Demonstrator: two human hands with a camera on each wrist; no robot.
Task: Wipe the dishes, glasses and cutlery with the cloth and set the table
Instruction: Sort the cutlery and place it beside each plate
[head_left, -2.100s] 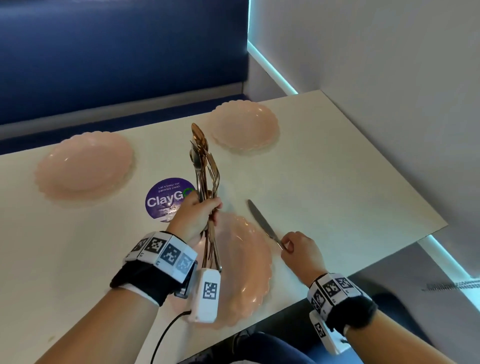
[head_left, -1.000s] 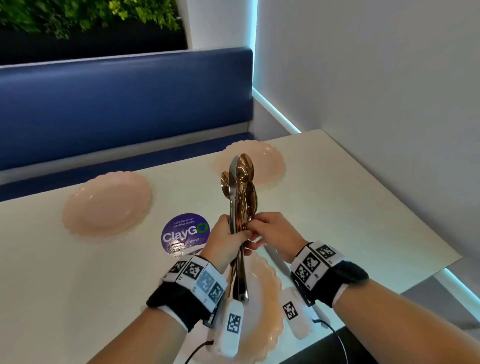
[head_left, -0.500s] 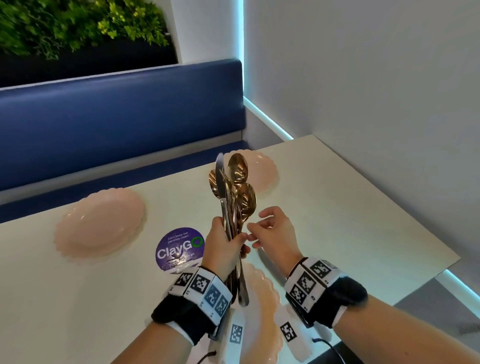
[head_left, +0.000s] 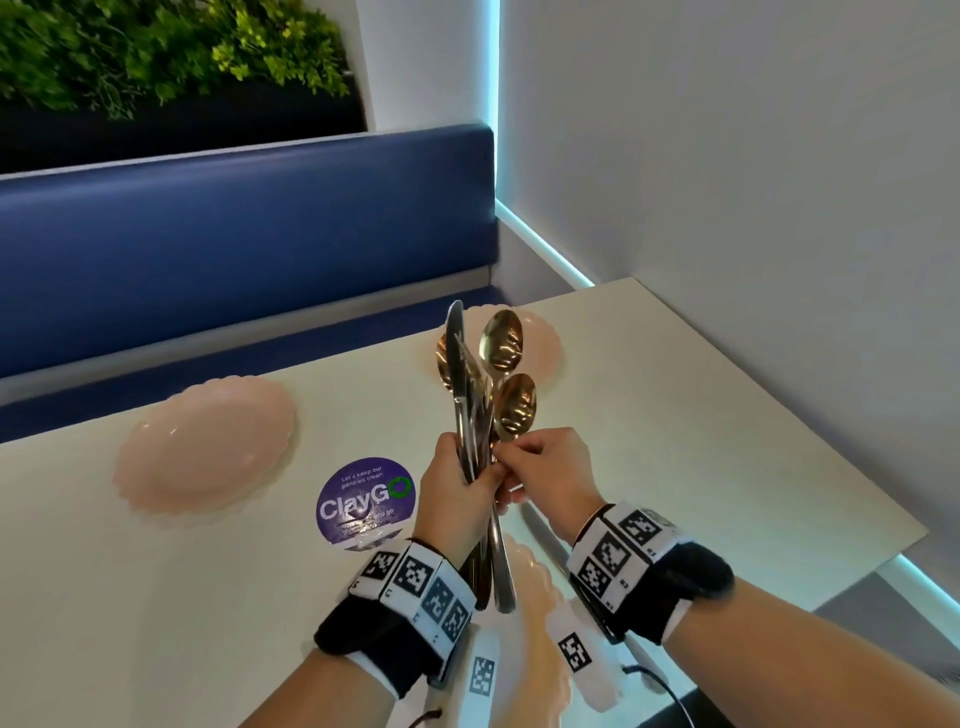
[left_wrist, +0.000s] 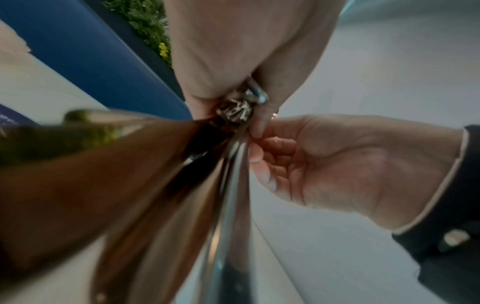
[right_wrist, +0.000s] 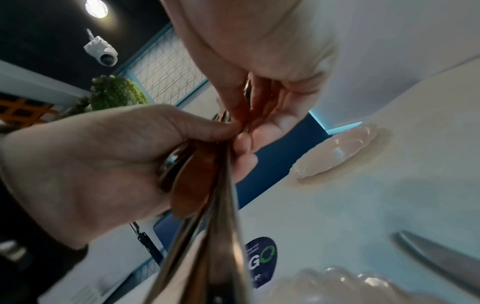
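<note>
My left hand (head_left: 457, 499) grips a cutlery bundle (head_left: 480, 395) upright above the table: gold spoons and a silver knife, handles hanging below my fist. My right hand (head_left: 540, 467) is pressed against it and pinches the neck of the lower gold spoon (head_left: 515, 405). In the left wrist view the handles (left_wrist: 182, 185) fan toward the camera, with my right hand's fingers (left_wrist: 262, 152) curled at the bundle. One knife (right_wrist: 436, 257) lies on the table beside the near pink plate (head_left: 535, 613).
Two more pink plates sit on the white table (head_left: 727, 467), one far left (head_left: 208, 441) and one far right (head_left: 545, 348) behind the spoons. A purple ClayGo sticker (head_left: 366, 501) marks the middle. A blue bench (head_left: 234, 234) runs behind and a wall stands on the right.
My right hand left the knife on the table and came up to the bundle. Half a second ago its fingers were spread beside the spoons; now they pinch one. The head view tilted up.
</note>
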